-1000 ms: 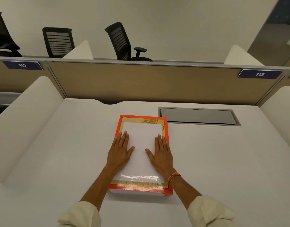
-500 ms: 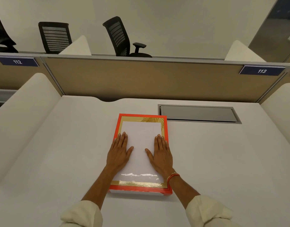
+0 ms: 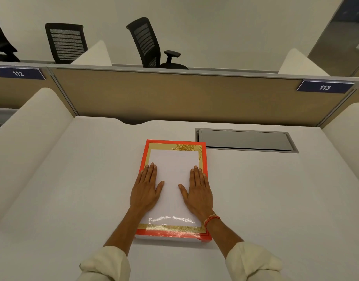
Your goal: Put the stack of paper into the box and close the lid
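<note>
A flat box (image 3: 173, 234) with an orange rim, a gold inner border and a white centre panel lies on the white desk in front of me, its lid down. My left hand (image 3: 145, 190) rests flat, palm down, on the left half of the lid. On the right half my right hand (image 3: 198, 192) lies flat the same way, a red thread around its wrist. Fingers of both hands are stretched out and point away from me. No loose stack of paper shows anywhere.
The white desk (image 3: 265, 199) is walled by a tan partition (image 3: 184, 98) at the back and white side dividers. A grey cable hatch (image 3: 245, 140) sits just right of the box's far corner. Black office chairs (image 3: 152, 43) stand beyond the partition.
Both hands have slid slightly apart toward the lid's side edges. The box has stayed in place.
</note>
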Available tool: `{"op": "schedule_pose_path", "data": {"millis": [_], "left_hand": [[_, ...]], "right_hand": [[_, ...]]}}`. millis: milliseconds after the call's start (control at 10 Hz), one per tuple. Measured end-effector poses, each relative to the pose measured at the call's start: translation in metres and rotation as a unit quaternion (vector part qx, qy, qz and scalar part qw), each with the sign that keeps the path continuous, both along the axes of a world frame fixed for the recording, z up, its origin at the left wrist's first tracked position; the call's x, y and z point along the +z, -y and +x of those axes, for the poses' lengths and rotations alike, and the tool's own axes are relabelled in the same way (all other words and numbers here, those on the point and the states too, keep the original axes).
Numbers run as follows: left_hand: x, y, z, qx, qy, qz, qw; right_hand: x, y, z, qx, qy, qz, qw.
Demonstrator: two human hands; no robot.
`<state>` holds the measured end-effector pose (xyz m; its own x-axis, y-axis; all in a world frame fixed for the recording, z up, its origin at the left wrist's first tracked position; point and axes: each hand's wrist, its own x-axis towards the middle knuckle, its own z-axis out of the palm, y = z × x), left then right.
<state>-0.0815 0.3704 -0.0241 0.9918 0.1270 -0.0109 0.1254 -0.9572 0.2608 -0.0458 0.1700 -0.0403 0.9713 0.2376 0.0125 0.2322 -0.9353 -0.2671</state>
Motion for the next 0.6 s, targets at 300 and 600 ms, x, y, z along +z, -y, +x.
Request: {"op": "schedule_pose_path", "data": {"millis": [300,600], "left_hand": [[0.006,0.003,-0.003,-0.007,-0.008,0.016,1.0],[0.019,0.013,-0.003,-0.005,0.01,-0.015,1.0]], "right_hand": [[0.004,0.001,-0.003,0.004,-0.009,0.001,1.0],[0.023,0.013,0.001,0.017,-0.029,0.054,0.998]]}}
